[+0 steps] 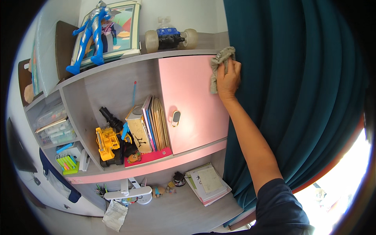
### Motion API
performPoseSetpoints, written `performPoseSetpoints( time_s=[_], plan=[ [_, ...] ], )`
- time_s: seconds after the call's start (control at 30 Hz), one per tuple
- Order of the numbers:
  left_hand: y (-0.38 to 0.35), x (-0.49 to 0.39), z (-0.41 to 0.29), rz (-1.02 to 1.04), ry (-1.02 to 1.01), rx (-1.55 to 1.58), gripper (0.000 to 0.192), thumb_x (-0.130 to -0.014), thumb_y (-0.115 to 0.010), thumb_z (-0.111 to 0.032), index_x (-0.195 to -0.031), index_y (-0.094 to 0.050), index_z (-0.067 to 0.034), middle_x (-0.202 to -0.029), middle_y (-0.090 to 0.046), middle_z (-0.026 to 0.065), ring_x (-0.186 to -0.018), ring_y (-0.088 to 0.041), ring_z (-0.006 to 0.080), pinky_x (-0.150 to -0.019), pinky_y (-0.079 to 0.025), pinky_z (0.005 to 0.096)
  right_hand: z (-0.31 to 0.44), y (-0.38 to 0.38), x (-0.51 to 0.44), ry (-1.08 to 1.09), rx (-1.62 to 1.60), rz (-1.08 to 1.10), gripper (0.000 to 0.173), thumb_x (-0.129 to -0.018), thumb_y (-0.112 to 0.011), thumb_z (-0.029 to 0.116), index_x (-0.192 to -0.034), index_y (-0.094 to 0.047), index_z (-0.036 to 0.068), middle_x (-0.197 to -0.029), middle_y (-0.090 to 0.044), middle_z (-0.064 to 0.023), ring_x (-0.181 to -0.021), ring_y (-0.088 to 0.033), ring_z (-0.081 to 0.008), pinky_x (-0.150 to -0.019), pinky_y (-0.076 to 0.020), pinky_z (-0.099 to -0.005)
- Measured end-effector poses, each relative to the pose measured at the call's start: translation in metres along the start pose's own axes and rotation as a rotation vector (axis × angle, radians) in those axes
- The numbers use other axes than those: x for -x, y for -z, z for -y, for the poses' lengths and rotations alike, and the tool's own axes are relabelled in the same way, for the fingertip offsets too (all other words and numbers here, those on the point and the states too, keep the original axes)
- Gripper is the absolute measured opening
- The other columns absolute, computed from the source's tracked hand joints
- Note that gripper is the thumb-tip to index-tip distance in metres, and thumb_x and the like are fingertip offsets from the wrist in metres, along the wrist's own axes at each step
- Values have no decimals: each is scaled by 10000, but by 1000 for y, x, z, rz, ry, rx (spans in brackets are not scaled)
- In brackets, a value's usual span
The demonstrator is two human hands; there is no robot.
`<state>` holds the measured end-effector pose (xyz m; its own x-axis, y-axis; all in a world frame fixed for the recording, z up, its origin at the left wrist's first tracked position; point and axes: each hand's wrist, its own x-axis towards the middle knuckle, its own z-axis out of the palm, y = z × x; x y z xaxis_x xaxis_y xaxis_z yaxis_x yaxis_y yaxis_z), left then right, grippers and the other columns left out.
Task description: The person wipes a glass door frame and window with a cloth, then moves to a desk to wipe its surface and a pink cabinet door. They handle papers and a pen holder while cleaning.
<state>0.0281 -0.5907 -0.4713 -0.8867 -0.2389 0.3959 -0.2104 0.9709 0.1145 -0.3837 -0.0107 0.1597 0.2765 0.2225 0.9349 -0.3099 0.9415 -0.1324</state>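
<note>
My right hand (229, 78) grips a crumpled grey-brown cloth (215, 63) at the upper right corner of a pink cabinet door (191, 88). The cloth lies against the door's right edge and reaches up to the shelf board above it. A gold-rimmed oval handle (176, 118) sits low on the door's left side, and the door is closed. Dark teal curtains (282, 88) hang right beside the hand. My left hand is out of view.
On top stand a blue-and-silver figure (95, 35), a framed picture (124, 32) and a toy car (170, 36). An open compartment holds a yellow toy excavator (108, 142) and upright books (157, 124). Below are a white desk lamp (129, 193) and stacked papers (207, 182) on the desk (173, 211).
</note>
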Motion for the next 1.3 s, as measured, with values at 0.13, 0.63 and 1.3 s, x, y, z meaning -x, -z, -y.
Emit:
performPoseSetpoints(
  time_s=[0.13,0.63,1.3],
  plan=[
    [3,3,0,4,27,21,202,-798,-679,-251,-677,-656,-91,-701,-615,132,-688,-598,370,-647,-422,524,37,-3,14,-16,-70,179,381,-851,-679,103,-1232,-662,115,-1039,-595,-133,-926,-630,-323,-761,-547,-427],
    [-5,1,-6,-43,48,107,197,-774,-685,-249,-676,-671,-79,-685,-647,146,-693,-608,389,-671,-417,529,25,62,73,280,-228,557,313,-707,-765,25,-1002,-699,109,-977,-620,-74,-878,-659,-272,-727,-552,-381],
    [17,-5,-8,38,49,44,189,-789,-697,-240,-673,-689,-91,-692,-655,126,-687,-628,355,-647,-438,503,92,85,182,-385,-352,445,352,-875,-678,70,-1203,-566,7,-1071,-577,-198,-975,-613,-426,-824,-515,-453]
  ],
)
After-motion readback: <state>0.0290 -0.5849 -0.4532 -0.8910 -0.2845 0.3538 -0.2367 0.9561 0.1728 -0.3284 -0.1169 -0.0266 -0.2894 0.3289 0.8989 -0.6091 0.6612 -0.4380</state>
